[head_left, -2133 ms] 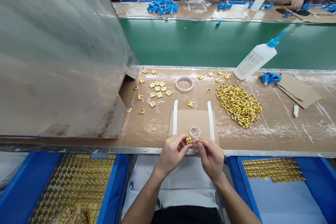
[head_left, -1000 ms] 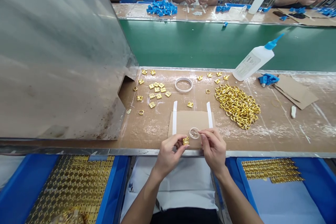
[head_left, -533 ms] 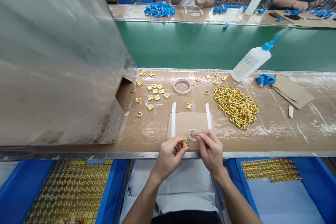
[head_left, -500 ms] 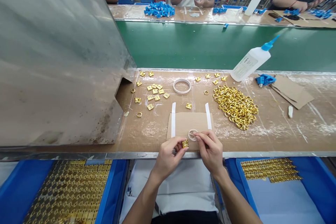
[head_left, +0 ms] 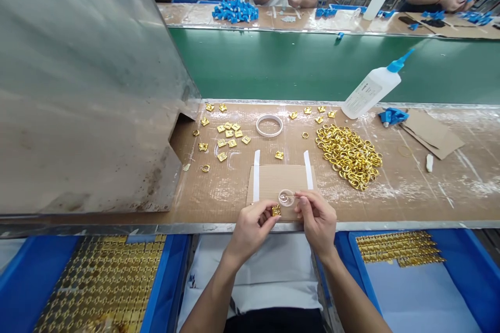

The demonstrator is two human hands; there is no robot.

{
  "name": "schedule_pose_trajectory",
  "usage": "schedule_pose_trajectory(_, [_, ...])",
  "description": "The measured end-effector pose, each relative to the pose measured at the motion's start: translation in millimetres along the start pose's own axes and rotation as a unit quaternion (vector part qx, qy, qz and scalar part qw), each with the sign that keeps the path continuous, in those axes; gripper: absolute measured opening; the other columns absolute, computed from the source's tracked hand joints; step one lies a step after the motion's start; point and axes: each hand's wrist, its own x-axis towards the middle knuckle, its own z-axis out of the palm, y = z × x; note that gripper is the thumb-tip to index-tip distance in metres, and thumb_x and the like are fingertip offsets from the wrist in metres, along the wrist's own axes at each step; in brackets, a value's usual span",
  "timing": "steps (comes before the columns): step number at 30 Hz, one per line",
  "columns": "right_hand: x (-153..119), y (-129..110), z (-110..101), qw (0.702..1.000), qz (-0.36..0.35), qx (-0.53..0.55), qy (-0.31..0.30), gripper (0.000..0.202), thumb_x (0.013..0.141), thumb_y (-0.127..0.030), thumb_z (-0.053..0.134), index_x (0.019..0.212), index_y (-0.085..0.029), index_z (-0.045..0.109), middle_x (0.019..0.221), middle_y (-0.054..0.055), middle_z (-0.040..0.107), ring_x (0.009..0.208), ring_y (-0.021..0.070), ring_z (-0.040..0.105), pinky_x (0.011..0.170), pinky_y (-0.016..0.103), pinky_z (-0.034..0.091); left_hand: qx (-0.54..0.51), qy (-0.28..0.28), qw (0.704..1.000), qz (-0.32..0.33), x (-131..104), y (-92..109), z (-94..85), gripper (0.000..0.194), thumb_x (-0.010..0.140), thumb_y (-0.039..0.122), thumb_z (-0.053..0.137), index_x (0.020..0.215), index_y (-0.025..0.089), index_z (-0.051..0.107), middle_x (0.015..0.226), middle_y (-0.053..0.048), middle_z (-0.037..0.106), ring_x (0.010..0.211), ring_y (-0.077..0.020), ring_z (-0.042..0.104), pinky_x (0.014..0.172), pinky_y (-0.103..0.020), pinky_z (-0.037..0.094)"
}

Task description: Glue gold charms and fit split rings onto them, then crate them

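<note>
My left hand (head_left: 252, 226) pinches a gold square piece (head_left: 276, 210) at the front edge of a cardboard pad (head_left: 269, 179) with two white tape strips. In my right hand (head_left: 318, 221) is a thin stick (head_left: 292, 197), its tip over a small clear round dish (head_left: 286, 198) on the pad. A lone gold piece (head_left: 278, 155) lies just behind the pad. Farther back sits a white tape roll (head_left: 269, 126). More gold square pieces (head_left: 229, 133) are spread to the left, and a heap of gold rings (head_left: 349, 156) lies to the right.
A large metal panel (head_left: 89, 88) stands at left. A glue bottle (head_left: 371, 92), blue clips (head_left: 392, 116) and cardboard scraps (head_left: 433, 132) lie at right. Blue trays (head_left: 160, 281) (head_left: 363, 270) with gold pieces flank my lap. Beyond the green belt (head_left: 273, 62), other people work.
My right hand has shifted slightly right, drawing the stick back so more of it shows over the dish. My left hand still holds the gold piece. The view has moved slightly.
</note>
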Motion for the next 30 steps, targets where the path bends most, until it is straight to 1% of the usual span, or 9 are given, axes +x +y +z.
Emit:
schedule_pose_trajectory(4, [0,0,0,0.999,0.022,0.020,0.014,0.023,0.099,-0.031,0.057,0.091,-0.018,0.075,0.078,0.005,0.073,0.049,0.0116,0.060,0.043,0.023,0.050,-0.005,0.003,1.000,-0.001,1,2,1.6,0.013,0.088,0.016,0.066,0.100,0.016,0.071,0.071,0.000,0.067,0.057,-0.0108,0.057,0.055,-0.019,0.047])
schedule_pose_trajectory(7, [-4,-1,1,0.998,0.037,0.054,0.024,0.021,0.099,-0.031,0.058,0.092,-0.019,0.074,0.068,0.001,0.069,0.047,0.0110,0.059,0.042,0.021,0.049,-0.006,0.005,1.000,0.004,1,2,1.9,0.014,0.088,0.015,0.065,0.100,0.016,0.071,0.073,0.000,0.067,0.058,-0.0110,0.057,0.055,-0.019,0.046])
schedule_pose_trajectory(9, [-10,0,1,0.997,0.034,0.072,0.022,0.020,0.100,-0.030,0.057,0.093,-0.020,0.074,0.064,-0.001,0.066,0.045,0.0104,0.058,0.042,0.021,0.048,-0.005,0.002,1.000,0.010,0,2,1.5,0.013,0.088,0.015,0.066,0.100,0.016,0.072,0.073,-0.001,0.068,0.059,-0.0112,0.058,0.055,-0.019,0.046])
schedule_pose_trajectory(13, [-22,2,1,0.997,0.000,0.071,-0.014,0.018,0.100,-0.025,0.056,0.097,-0.021,0.074,0.067,-0.001,0.067,0.046,0.0101,0.058,0.044,0.021,0.049,0.005,-0.011,1.000,0.026,-1,1,0.7,0.014,0.090,0.016,0.066,0.102,0.016,0.072,0.074,-0.001,0.069,0.059,-0.0118,0.058,0.057,-0.021,0.046])
schedule_pose_trajectory(18, [-22,2,1,0.997,-0.045,0.039,-0.053,0.019,0.100,-0.022,0.055,0.097,-0.022,0.073,0.064,-0.001,0.064,0.046,0.0112,0.059,0.045,0.022,0.050,0.014,-0.006,0.999,0.044,0,0,0.9,0.013,0.091,0.018,0.066,0.102,0.015,0.072,0.074,-0.002,0.070,0.057,-0.0116,0.056,0.055,-0.021,0.045])
schedule_pose_trajectory(20, [-20,2,1,0.996,-0.054,0.030,-0.057,0.019,0.100,-0.021,0.055,0.097,-0.022,0.073,0.066,0.000,0.066,0.046,0.0111,0.059,0.044,0.022,0.050,0.017,-0.006,0.999,0.048,0,1,0.9,0.014,0.091,0.019,0.066,0.103,0.015,0.071,0.074,-0.002,0.070,0.056,-0.0115,0.056,0.055,-0.021,0.044])
schedule_pose_trajectory(25, [-21,2,0,0.996,-0.065,0.019,-0.061,0.018,0.099,-0.017,0.055,0.099,-0.022,0.072,0.081,0.003,0.075,0.048,0.0104,0.062,0.045,0.022,0.051,0.015,-0.005,0.999,0.049,-1,2,0.5,0.013,0.092,0.021,0.066,0.102,0.016,0.072,0.073,-0.001,0.070,0.055,-0.0117,0.055,0.054,-0.022,0.044])
schedule_pose_trajectory(30, [-23,4,0,0.995,-0.073,0.013,-0.066,0.019,0.098,-0.014,0.055,0.100,-0.022,0.072,0.080,0.003,0.075,0.049,0.0103,0.063,0.047,0.021,0.052,0.011,-0.013,0.999,0.043,0,2,-0.5,0.014,0.091,0.019,0.065,0.103,0.015,0.071,0.074,-0.002,0.070,0.057,-0.0120,0.056,0.055,-0.022,0.044])
